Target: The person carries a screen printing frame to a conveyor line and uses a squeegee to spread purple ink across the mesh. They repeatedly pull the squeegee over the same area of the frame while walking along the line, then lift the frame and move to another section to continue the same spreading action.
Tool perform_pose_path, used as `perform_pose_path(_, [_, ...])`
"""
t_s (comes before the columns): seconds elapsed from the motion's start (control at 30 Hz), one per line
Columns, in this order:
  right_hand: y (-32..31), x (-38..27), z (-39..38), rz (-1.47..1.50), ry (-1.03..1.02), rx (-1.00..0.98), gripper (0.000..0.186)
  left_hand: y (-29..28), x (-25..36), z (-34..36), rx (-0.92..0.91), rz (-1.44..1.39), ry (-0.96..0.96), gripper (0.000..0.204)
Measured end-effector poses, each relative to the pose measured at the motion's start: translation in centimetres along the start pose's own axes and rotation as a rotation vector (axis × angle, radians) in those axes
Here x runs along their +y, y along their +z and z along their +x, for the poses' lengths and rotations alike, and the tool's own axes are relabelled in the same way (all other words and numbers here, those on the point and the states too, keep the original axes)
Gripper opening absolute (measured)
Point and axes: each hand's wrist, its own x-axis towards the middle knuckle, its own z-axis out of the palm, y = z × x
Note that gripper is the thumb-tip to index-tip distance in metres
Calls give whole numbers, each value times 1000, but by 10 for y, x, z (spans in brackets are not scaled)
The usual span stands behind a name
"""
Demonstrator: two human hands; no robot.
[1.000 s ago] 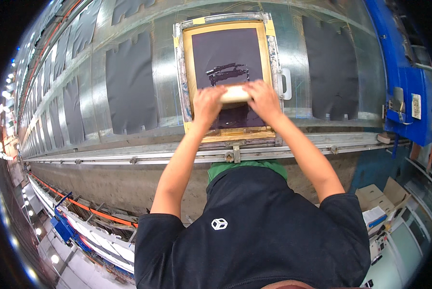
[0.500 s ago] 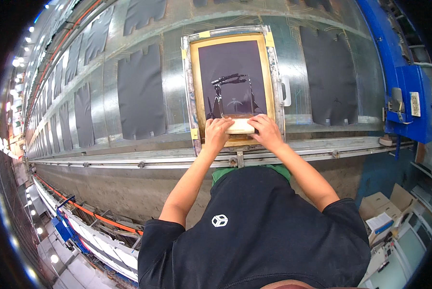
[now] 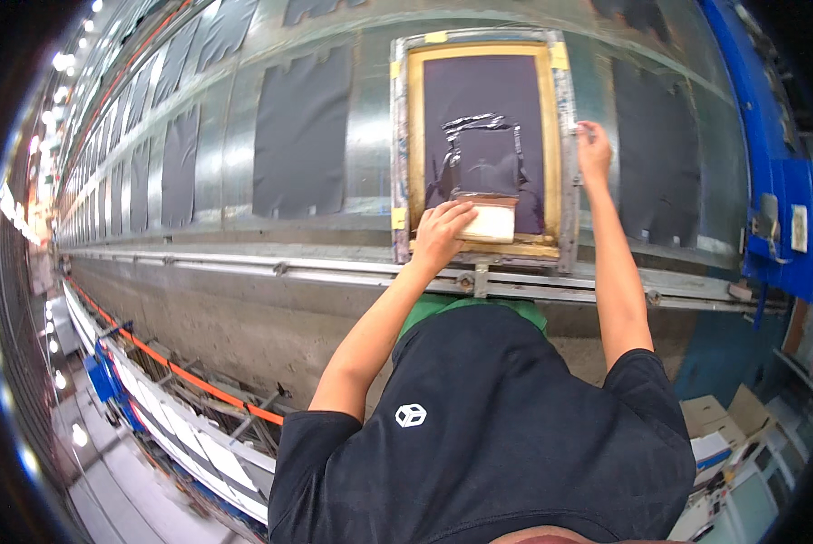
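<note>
A screen printing frame point(image 3: 568, 204) with a yellowish inner border lies on the long metal table, its dark mesh point(image 3: 488, 82) streaked with glossy black ink. Near the end closest to me, a squeegee point(image 3: 491, 223) with a cream grip and brown upper edge rests on the mesh. My left hand point(image 3: 440, 238) is closed over the squeegee's left end. At the frame's right side, my right hand point(image 3: 594, 156) is curled around the side handle, which its fingers mostly hide.
Dark fabric pieces point(image 3: 302, 134) lie flat along the table on both sides of the frame. A metal rail point(image 3: 334, 272) runs along the near edge. Blue machinery point(image 3: 787, 218) stands at the right. Open cardboard boxes point(image 3: 719, 417) are at the lower right.
My right hand has left the squeegee and moved out to the frame's right-side handle. My left hand stays on the squeegee, which now leans flatter. The whole view has shifted.
</note>
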Motion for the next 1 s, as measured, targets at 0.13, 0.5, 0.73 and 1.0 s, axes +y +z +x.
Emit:
perform_pose_path(0.13, [8, -59, -19, 9, 45, -49, 25, -22, -15, -21, 33, 17, -39, 59])
perform_pose_path(0.5, [228, -205, -162, 122, 100, -80, 25, -189, -219, -103, 19, 148, -84, 54])
perform_pose_path(0.73, [286, -232, -191, 97, 18, -22, 23, -222, -275, -136, 31, 153, -80, 53])
perform_pose_path(1.0, [278, -225, -186, -13, 140, -186, 26, -219, -279, -160, 37, 194, -21, 48])
